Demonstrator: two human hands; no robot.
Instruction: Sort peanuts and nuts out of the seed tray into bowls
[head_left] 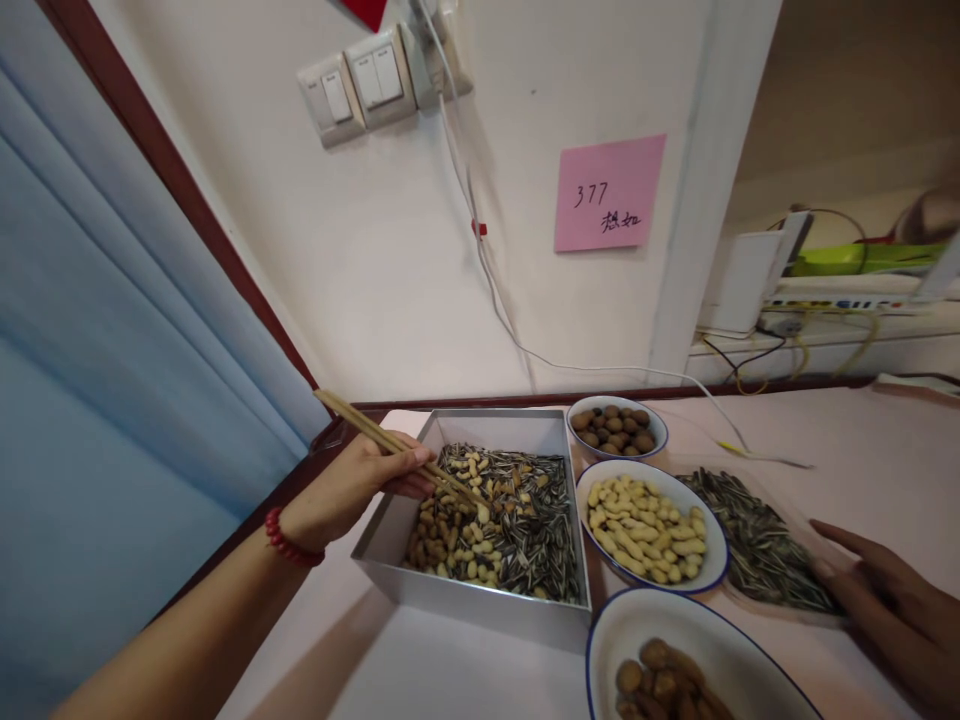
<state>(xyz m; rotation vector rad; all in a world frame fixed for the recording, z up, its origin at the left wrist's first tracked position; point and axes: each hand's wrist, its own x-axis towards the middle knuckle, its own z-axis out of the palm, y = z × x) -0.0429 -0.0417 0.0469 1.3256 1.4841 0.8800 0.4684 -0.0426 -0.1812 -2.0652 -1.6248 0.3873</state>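
My left hand (382, 480), with a red bead bracelet, is closed round a pair of wooden chopsticks (375, 432). Their tips reach down among peanuts (480, 555) and striped sunflower seeds (544, 550) inside a grey-white open box (480, 592). The peanuts lie mostly left and centre, with seeds mainly right and behind. At the right edge, my right hand (892, 600) grips the near right side of a clear, shallow container (787, 605) of sunflower seeds (765, 540), slightly blurred. Some of its fingers are hidden.
Blue-rimmed white bowls stand right of the box: one with round brown nuts (615, 428), one with peanuts (649, 530), one with brown shelled nuts (667, 685). A white cable (600, 366) trails onto the table. Blue curtain (112, 300) hangs at left; a wall (420, 270) rises behind.
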